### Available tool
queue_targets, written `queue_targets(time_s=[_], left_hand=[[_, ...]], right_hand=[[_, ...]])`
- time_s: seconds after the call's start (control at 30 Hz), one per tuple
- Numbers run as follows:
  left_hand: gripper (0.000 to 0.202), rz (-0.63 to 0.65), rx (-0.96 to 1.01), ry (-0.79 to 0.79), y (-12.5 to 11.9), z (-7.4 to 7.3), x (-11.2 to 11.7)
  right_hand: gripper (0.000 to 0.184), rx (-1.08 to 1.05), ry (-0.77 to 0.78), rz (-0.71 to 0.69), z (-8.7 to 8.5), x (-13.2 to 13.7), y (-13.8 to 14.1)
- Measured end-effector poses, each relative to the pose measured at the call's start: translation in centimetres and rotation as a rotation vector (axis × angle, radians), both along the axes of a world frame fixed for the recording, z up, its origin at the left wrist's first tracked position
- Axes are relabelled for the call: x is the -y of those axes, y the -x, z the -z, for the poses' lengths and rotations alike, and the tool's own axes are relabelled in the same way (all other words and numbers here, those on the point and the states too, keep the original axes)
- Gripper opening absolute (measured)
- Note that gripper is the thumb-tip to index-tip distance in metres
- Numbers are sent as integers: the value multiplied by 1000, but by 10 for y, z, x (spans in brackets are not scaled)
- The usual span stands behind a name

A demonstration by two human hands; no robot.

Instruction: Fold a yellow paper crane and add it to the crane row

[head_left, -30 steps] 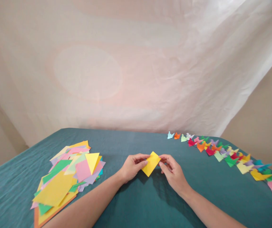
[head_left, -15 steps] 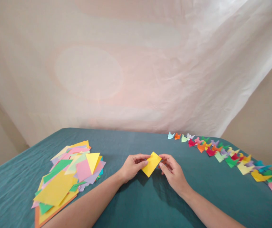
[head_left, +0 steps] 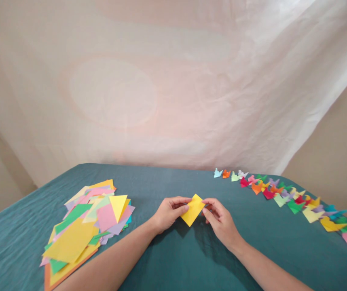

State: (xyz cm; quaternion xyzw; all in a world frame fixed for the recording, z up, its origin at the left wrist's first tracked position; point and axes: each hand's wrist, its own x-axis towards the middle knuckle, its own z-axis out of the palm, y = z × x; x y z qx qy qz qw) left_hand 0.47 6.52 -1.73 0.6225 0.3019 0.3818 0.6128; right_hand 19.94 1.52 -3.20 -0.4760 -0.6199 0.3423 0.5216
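Observation:
Both hands hold a small folded yellow paper, diamond-shaped, just above the teal tablecloth near the table's middle. My left hand pinches its left corner with thumb and fingers closed. My right hand pinches its right corner, fingers curled. To the left lies a loose pile of coloured paper sheets, with yellow, pink, green and purple sheets on top.
A row of several small folded paper figures in many colours runs along the table's right edge, from the far side toward me. A pale cloth backdrop hangs behind the table.
The hands and yellow paper have barely moved; the paper's tilt shifted slightly between the fingers.

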Motion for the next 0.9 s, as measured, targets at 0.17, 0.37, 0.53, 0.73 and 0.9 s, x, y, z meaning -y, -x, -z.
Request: queue_targets(time_s=[0.17, 0.37, 0.53, 0.73, 0.9], left_hand=[[47, -7, -5, 9, -1, -4, 2], [46, -1, 0, 28, -1, -6, 4], [47, 15, 7, 42, -2, -6, 4], [45, 45, 33, 60, -2, -5, 3], [41, 74, 72, 73, -1, -3, 2]], right_hand=[[23, -5, 10, 0, 0, 0, 0], [21, 17, -14, 3, -3, 0, 0], [16, 22, -56, -27, -6, 2, 1], [15, -13, -41, -44, -5, 1, 1], [16, -58, -19, -75, -6, 0, -1]])
